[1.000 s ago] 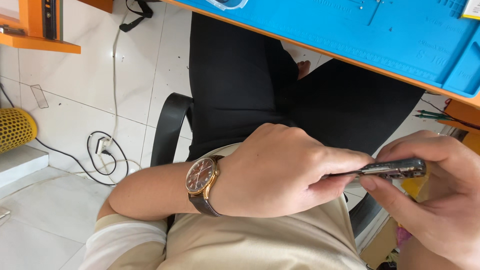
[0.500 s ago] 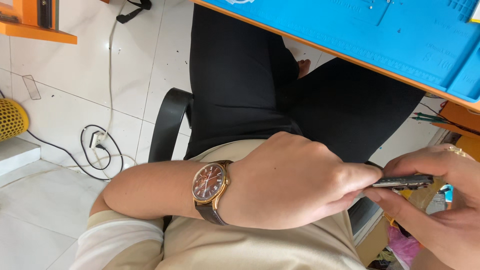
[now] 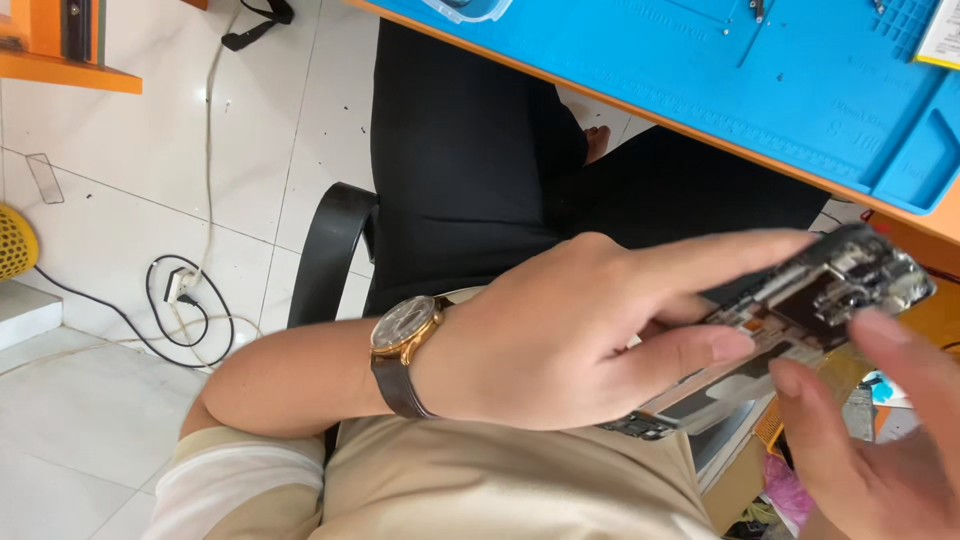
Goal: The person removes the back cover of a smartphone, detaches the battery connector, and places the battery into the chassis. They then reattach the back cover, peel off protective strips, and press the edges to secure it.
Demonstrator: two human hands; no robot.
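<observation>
My left hand [image 3: 560,340], with a brown-strapped wristwatch [image 3: 400,335] on its wrist, grips an opened phone body [image 3: 830,290] over my lap. The phone's inner face is turned up and shows circuit boards and metal shields. My index finger lies along its upper edge, and my other fingers are under its lower end. My right hand [image 3: 880,450] comes in from the lower right with fingers spread. Its fingertips are at the phone's near end, one above and one below; I see no firm grip.
A blue work mat [image 3: 700,70] covers the orange-edged desk at the top right, with small parts and a clear tray [image 3: 470,8] on it. Below me are a black chair armrest [image 3: 325,250] and a white tiled floor with a plug and cable [image 3: 180,290]. A yellow basket [image 3: 12,240] is at far left.
The phone has turned from edge-on to face-up and risen to the right. My left hand's fingers have stretched along it, and my right hand has loosened and spread.
</observation>
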